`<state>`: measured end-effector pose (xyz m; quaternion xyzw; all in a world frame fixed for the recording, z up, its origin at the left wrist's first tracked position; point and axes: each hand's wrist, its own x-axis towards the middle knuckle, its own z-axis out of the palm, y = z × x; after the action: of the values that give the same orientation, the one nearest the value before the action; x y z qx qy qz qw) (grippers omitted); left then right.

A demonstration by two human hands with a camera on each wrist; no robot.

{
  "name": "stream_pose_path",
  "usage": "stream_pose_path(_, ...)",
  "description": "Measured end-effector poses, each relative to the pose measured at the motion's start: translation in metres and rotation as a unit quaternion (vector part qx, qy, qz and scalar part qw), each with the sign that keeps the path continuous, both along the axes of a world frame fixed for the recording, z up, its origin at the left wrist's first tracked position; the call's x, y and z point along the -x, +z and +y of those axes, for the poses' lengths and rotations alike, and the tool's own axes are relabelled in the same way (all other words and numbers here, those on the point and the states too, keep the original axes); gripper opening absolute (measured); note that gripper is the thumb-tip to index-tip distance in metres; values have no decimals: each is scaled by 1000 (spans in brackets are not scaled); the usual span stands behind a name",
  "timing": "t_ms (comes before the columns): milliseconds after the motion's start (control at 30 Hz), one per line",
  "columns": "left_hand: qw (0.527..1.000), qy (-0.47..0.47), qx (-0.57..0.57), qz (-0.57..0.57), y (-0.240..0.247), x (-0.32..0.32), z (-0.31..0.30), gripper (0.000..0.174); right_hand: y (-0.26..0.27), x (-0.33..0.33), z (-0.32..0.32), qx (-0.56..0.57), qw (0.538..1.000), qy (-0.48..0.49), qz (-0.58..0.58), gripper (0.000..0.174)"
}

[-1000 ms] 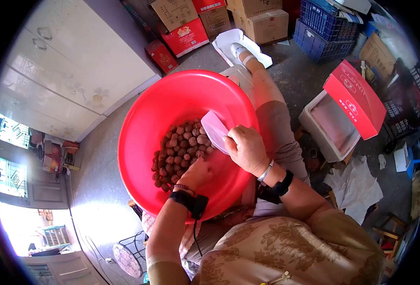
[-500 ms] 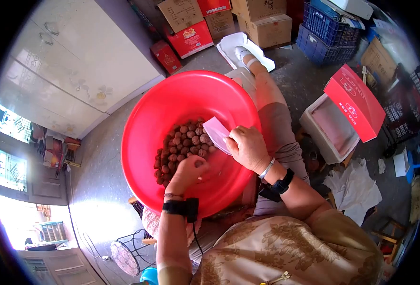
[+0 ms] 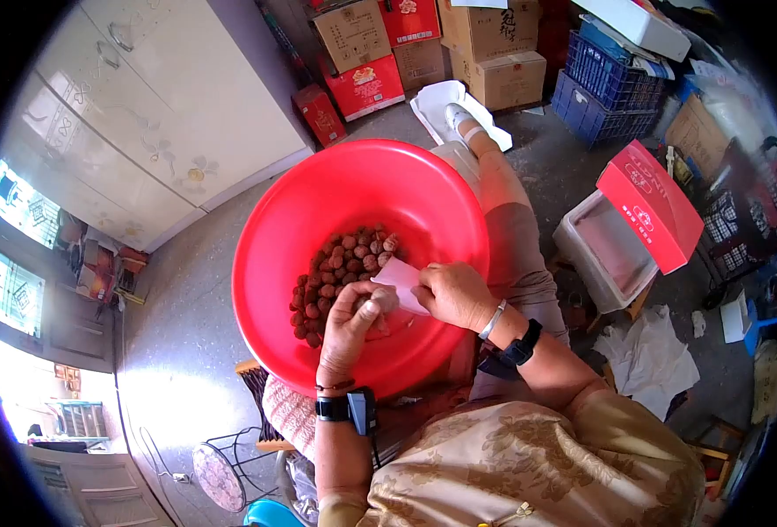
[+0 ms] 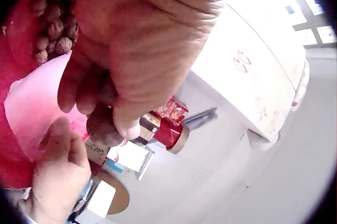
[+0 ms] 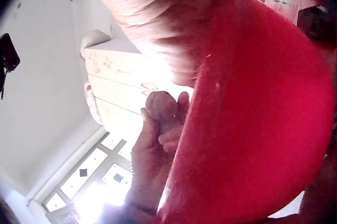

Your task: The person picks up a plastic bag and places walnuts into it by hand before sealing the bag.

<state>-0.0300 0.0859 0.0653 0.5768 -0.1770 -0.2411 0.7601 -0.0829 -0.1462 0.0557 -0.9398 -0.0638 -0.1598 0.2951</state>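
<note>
A big red basin (image 3: 265, 211) rests on the person's lap with a heap of brown walnuts (image 3: 327, 281) in it. Above the heap the left hand (image 3: 346, 329) pinches one walnut (image 3: 385, 299) between thumb and fingers; that walnut shows also in the left wrist view (image 4: 102, 125). The right hand (image 3: 458, 294) grips a pale pink bag or sheet (image 3: 400, 279) at its right edge, close beside the left fingertips. In the right wrist view the basin's wall (image 5: 253, 119) hides most of the right hand, and the left hand (image 5: 150, 166) shows behind it.
On the right stand a pale foam box (image 3: 573, 224) with a red carton flap (image 3: 652, 206) and some crumpled white plastic (image 3: 652, 356). Cartons (image 3: 507, 79) and blue crates (image 3: 603, 105) are stacked behind. A round stool (image 3: 219, 477) stands at the lower left.
The left hand has risen from the walnut heap and moved right, up to the pink bag or sheet, with a walnut in its fingers. The right hand keeps its grip, barely moved.
</note>
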Motion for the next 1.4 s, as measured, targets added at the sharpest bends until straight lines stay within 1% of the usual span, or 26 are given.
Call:
stream_pose_path(33, 999, -18, -27, -11, -4, 0, -1, 24, 0, 1, 0, 2, 1000, 12, -4, 24)
stream_pose_path(67, 999, -29, -17, -26, -10, -1, -4, 22, 0, 1, 1, 3, 1000, 12, -4, 24)
stream_pose_path(100, 999, -28, -16, -27, -16, -1, -6, 22, -1, 1, 0, 1, 1000, 13, -14, 24)
stream_pose_path(167, 992, -11, -94, -85, -23, 3, -12, 23, -2, 1, 0, 1, 1000, 15, -24, 24)
stream_pose_path(233, 989, 2, -109, -101, -24, 8, -16, 20, -3, 2, 0, 8, 1000, 11, -13, 24)
stream_pose_path(300, 965, 26, -185, -182, -10, 14, -20, 14, -8, 3, 0, 9, 1000, 16, -3, 24)
stream_pose_path(333, 951, 51, -216, -216, -13, 15, -21, 10, -11, 4, 0, 10, 1000, 20, 6, 24)
stream_pose_path(367, 951, 51, -216, -215, -14, 16, -23, 10, -10, 4, 0, 11, 1000, 21, 7, 24)
stream_pose_path(433, 931, 75, -212, -286, -15, 16, -25, 10, -9, 4, 0, 1, 1000, 16, 9, 24)
stream_pose_path(467, 932, 76, -212, -286, -15, 16, -25, 10, -10, 4, 0, 2, 1000, 17, 9, 24)
stream_pose_path(533, 949, 95, -217, -210, -17, 15, -24, 10, -12, 1, -1, -1, 1000, 9, 1, 25)
stream_pose_path(567, 949, 96, -217, -210, -18, 13, -22, 10, -10, 1, -1, -1, 1000, 9, 1, 25)
stream_pose_path(633, 910, 109, -287, -279, -23, 8, -17, 9, -7, 0, -1, -23, 1000, 1, 8, 27)
stream_pose_path(767, 907, 125, -272, -297, -19, 11, -16, 9, -2, 1, -1, -39, 999, -1, 11, 25)
stream_pose_path(833, 930, 109, -259, -236, -17, 12, -13, 12, -1, 1, -2, -74, 997, 5, -7, 26)
stream_pose_path(867, 930, 109, -259, -235, -14, 13, -12, 12, 0, 1, -4, -74, 997, 6, -6, 26)
stream_pose_path(933, 971, 102, -176, -129, -8, 15, -8, 14, 5, 3, -7, -166, 986, 28, -1, 28)
stream_pose_path(967, 971, 102, -176, -127, -9, 14, -6, 14, 9, 3, -9, -165, 986, 28, 0, 28)
stream_pose_path(1033, 973, 118, -134, -143, -9, 11, -3, 15, 17, 5, -10, -236, 970, 38, 39, 30)
stream_pose_path(1067, 977, 116, -128, -124, -10, 10, -1, 13, 13, 3, -10, -235, 970, 39, 41, 30)
stream_pose_path(1100, 977, 117, -128, -122, -13, 8, -1, 13, 6, 2, -10, -150, 987, 45, 23, 27)
stream_pose_path(1133, 971, 117, -155, -140, -18, 6, 0, 12, 1, 1, -10, -63, 997, 50, 5, 25)
stream_pose_path(1167, 963, 116, -183, -158, -18, 6, 0, 12, 0, 2, -7, -63, 997, 51, 6, 25)
stream_pose_path(1233, 959, 126, -195, -164, -21, 7, -1, 11, -2, 3, 1, -5, 999, 35, -17, 28)
stream_pose_path(1300, 954, 136, -207, -168, -22, 8, -1, 10, -3, 2, 1, -19, 999, 35, -15, 30)
stream_pose_path(1400, 952, 144, -215, -164, -24, 8, -2, 9, -2, 2, -1, -20, 999, 28, 26, 24)
